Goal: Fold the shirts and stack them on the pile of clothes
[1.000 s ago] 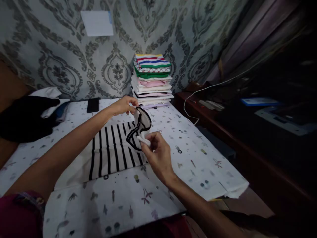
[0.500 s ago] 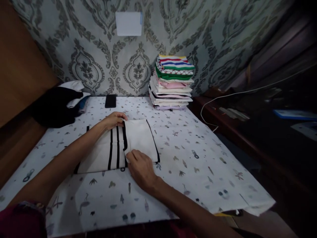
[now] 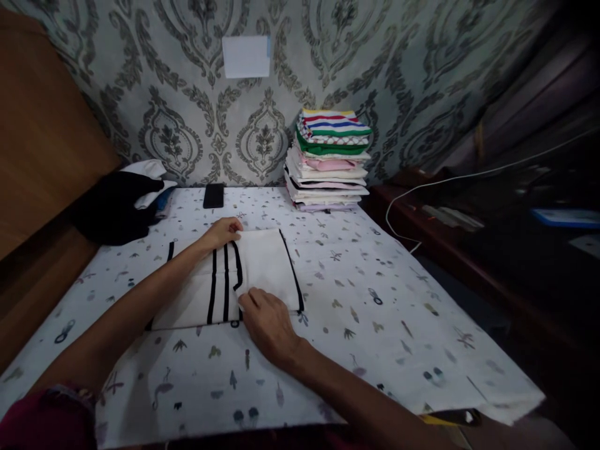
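A white cloth garment with black stripes and black edging (image 3: 267, 262) lies partly folded on the patterned table cover (image 3: 337, 350). Its right part is doubled over toward the middle. My left hand (image 3: 222, 232) pinches the far edge of the fold, fingers closed on the cloth. At the near end of the same fold, my right hand (image 3: 267, 322) has its fingers closed on the black-edged corner. The garment's left part lies flat, partly hidden under my left forearm.
At the back stands a tall stack of folded clothes (image 3: 328, 165). A black phone (image 3: 214, 195) lies near the wall. Dark and white clothes (image 3: 117, 209) are heaped at the left, beside a brown wooden panel (image 3: 47, 137). A white cable (image 3: 391, 212) hangs at the right.
The view has shifted slightly, so everything sits a little lower and to the right. Both hands keep their hold on the fold, with little movement over the cloth.
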The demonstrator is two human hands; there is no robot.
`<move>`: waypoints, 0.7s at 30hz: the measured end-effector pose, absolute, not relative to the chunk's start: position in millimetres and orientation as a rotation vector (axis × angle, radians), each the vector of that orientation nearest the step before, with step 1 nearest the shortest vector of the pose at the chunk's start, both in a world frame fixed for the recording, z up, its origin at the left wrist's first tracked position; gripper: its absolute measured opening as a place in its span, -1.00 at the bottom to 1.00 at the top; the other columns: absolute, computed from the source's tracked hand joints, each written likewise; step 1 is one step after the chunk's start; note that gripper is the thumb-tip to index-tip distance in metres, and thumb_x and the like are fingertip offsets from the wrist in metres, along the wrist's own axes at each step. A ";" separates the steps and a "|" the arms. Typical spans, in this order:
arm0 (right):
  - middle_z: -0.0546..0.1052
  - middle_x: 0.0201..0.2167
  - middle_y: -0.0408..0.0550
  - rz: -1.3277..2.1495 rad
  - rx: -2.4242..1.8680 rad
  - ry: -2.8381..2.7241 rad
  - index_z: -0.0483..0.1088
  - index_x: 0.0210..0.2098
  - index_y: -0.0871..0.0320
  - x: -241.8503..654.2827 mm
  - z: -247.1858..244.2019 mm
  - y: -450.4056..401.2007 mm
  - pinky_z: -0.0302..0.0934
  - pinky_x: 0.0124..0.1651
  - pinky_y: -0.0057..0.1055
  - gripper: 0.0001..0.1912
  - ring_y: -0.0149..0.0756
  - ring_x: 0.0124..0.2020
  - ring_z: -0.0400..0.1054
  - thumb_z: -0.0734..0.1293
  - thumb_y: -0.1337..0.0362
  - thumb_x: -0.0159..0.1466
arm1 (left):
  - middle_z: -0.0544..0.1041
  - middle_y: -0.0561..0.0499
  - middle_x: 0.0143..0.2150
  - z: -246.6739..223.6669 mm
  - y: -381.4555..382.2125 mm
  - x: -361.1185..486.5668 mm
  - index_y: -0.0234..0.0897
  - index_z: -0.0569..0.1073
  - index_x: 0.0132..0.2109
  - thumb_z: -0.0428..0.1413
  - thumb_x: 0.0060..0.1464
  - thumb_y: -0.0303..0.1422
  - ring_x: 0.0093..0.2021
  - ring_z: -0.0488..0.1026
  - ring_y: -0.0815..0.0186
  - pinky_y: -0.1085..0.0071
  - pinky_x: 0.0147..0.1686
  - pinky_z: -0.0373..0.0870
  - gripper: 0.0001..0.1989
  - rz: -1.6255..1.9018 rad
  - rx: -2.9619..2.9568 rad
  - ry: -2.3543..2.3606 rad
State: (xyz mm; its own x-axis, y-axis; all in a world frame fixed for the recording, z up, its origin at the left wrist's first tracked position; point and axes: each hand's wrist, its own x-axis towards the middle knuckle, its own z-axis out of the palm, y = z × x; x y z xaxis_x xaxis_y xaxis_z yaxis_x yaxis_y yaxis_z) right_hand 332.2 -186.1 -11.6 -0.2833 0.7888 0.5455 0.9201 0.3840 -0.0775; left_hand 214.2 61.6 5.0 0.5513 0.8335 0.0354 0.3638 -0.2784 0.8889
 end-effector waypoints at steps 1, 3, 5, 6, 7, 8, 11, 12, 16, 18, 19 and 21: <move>0.41 -0.47 -0.11 -0.337 -1.465 -2.147 0.32 -0.37 0.11 332.3 -12.0 -186.2 0.06 -0.37 -0.37 -0.74 -0.31 -0.43 0.24 0.18 0.59 0.23 | 0.44 0.13 -0.47 3.8 62.5 213.4 -0.29 0.48 -0.38 0.18 -0.27 -0.48 -0.42 0.35 0.39 0.46 -0.37 0.28 -0.83 0.643 1.920 0.990; 0.42 -0.46 -0.11 -0.313 -1.453 -2.158 0.32 -0.38 0.12 332.9 -12.9 -186.8 0.09 -0.35 -0.36 -0.79 -0.31 -0.42 0.26 0.21 0.54 0.26 | 0.44 0.14 -0.48 2.8 63.9 211.5 -0.27 0.49 -0.38 0.17 -0.26 -0.47 -0.40 0.36 0.36 0.45 -0.35 0.29 -0.83 0.632 2.013 1.005; 0.43 -0.44 -0.11 -0.286 -1.429 -2.163 0.33 -0.38 0.12 333.8 -13.8 -187.6 0.12 -0.33 -0.36 -0.84 -0.30 -0.40 0.29 0.25 0.47 0.29 | 0.46 0.13 -0.47 3.6 65.0 209.4 -0.27 0.51 -0.36 0.15 -0.21 -0.45 -0.39 0.38 0.34 0.44 -0.34 0.31 -0.84 0.606 2.089 1.008; 0.44 -0.44 -0.10 -0.271 -1.420 -2.162 0.34 -0.38 0.13 334.3 -14.1 -187.9 0.12 -0.31 -0.36 -0.86 -0.30 -0.38 0.30 0.26 0.44 0.29 | 0.46 0.13 -0.48 4.5 65.4 208.5 -0.27 0.52 -0.34 0.14 -0.18 -0.44 -0.40 0.39 0.34 0.44 -0.35 0.31 -0.84 0.589 2.120 1.010; 0.45 -0.43 -0.10 -0.257 -1.415 -2.158 0.34 -0.37 0.13 334.6 -14.3 -188.2 0.13 -0.30 -0.35 -0.88 -0.29 -0.37 0.31 0.28 0.42 0.30 | 0.46 0.12 -0.49 5.7 65.6 207.7 -0.28 0.52 -0.31 0.11 -0.13 -0.42 -0.42 0.38 0.34 0.44 -0.35 0.32 -0.83 0.571 2.147 1.014; 0.46 -0.43 -0.10 -0.240 -1.413 -2.157 0.35 -0.35 0.13 335.0 -14.4 -188.5 0.13 -0.29 -0.35 -0.90 -0.29 -0.36 0.32 0.29 0.40 0.30 | 0.44 0.12 -0.51 7.1 65.5 207.0 -0.28 0.53 -0.29 0.08 -0.08 -0.40 -0.44 0.38 0.34 0.44 -0.37 0.32 -0.82 0.555 2.171 1.021; 0.49 -0.39 -0.08 -0.177 -1.411 -2.164 0.38 -0.29 0.13 335.9 -13.6 -189.6 0.14 -0.27 -0.34 -0.99 -0.27 -0.33 0.34 0.32 0.35 0.30 | 0.45 0.10 -0.52 10.7 63.8 207.1 -0.28 0.55 -0.25 0.03 0.03 -0.33 -0.44 0.38 0.32 0.42 -0.36 0.32 -0.77 0.519 2.233 1.053; 0.50 -0.38 -0.07 -0.157 -1.408 -2.166 0.38 -0.26 0.14 336.3 -13.0 -190.2 0.15 -0.26 -0.34 -0.99 -0.26 -0.32 0.34 0.32 0.34 0.30 | 0.48 0.08 -0.49 11.4 63.0 207.8 -0.28 0.55 -0.25 0.05 0.03 -0.31 -0.40 0.40 0.31 0.42 -0.33 0.32 -0.78 0.511 2.252 1.066; 0.52 -0.35 -0.03 -0.074 -1.367 -2.153 0.39 -0.18 0.15 338.9 -9.3 -193.3 0.16 -0.22 -0.31 -0.89 -0.23 -0.29 0.36 0.29 0.27 0.33 | 0.52 0.05 -0.44 12.4 61.8 213.4 -0.27 0.55 -0.36 0.12 -0.08 -0.34 -0.36 0.43 0.28 0.41 -0.29 0.31 -0.85 0.449 2.292 1.155; 0.52 -0.35 -0.02 -0.025 -1.347 -2.136 0.39 -0.15 0.17 340.8 -7.1 -194.7 0.17 -0.22 -0.31 -0.86 -0.23 -0.30 0.36 0.25 0.26 0.35 | 0.50 0.06 -0.49 12.8 62.9 216.3 -0.29 0.53 -0.41 0.08 -0.08 -0.38 -0.41 0.41 0.30 0.42 -0.35 0.29 -0.86 0.392 2.291 1.203; 0.52 -0.36 -0.02 -0.006 -1.345 -2.125 0.39 -0.15 0.17 341.7 -6.2 -195.2 0.17 -0.22 -0.31 -0.85 -0.24 -0.31 0.36 0.23 0.27 0.36 | 0.48 0.06 -0.52 13.3 63.6 217.5 -0.30 0.52 -0.43 0.06 -0.08 -0.39 -0.44 0.40 0.30 0.42 -0.38 0.27 -0.86 0.362 2.290 1.224; 0.52 -0.38 -0.02 0.016 -1.350 -2.100 0.39 -0.16 0.17 343.4 -4.8 -195.3 0.18 -0.23 -0.31 -0.83 -0.24 -0.34 0.36 0.19 0.28 0.38 | 0.44 0.07 -0.56 15.4 64.3 219.7 -0.31 0.50 -0.46 0.04 -0.05 -0.39 -0.48 0.37 0.31 0.43 -0.43 0.24 -0.84 0.307 2.294 1.261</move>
State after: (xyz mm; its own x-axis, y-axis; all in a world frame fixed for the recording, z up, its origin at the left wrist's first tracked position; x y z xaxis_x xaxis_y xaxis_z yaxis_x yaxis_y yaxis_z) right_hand 343.4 -195.3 -4.8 -0.2729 0.8223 0.4994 0.8146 0.4736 -0.3348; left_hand 219.7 64.3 15.4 0.5457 0.8370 -0.0418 0.7240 -0.4458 0.5264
